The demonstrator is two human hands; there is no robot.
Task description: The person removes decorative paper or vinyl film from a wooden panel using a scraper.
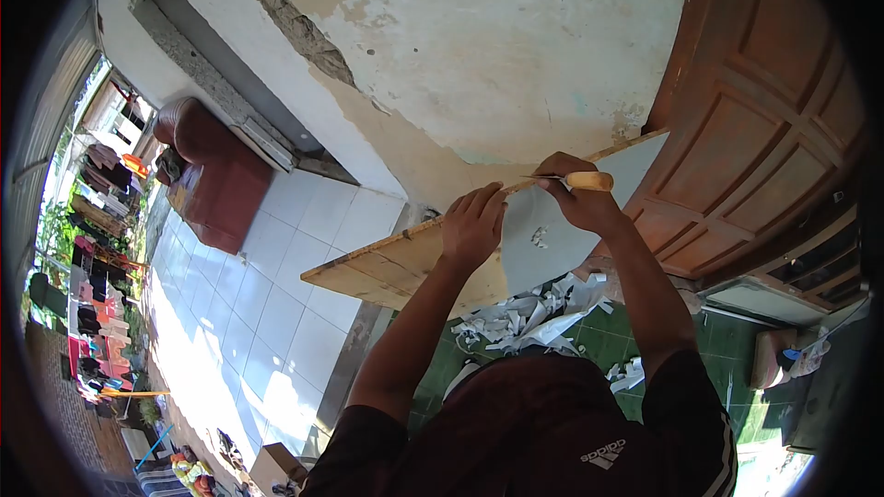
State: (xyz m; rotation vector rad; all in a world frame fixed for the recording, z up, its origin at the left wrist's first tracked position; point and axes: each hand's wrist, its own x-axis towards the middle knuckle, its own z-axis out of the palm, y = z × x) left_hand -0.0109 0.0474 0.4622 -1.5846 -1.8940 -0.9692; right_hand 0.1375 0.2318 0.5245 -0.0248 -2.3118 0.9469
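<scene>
A wooden board stands on edge in front of me, its right part covered by a pale grey-white sheet with a small torn patch. My left hand is closed over the board's upper edge, left of where the sheet begins. Farther right along that edge, my right hand grips a knife with a light wooden handle. Its thin blade lies near the board's edge and points left, partly hidden by the fingers.
Torn white scraps lie on the green tiled floor below the board. A peeling wall rises ahead, with a brown panelled door to the right. At left are a brown sofa and white floor tiles.
</scene>
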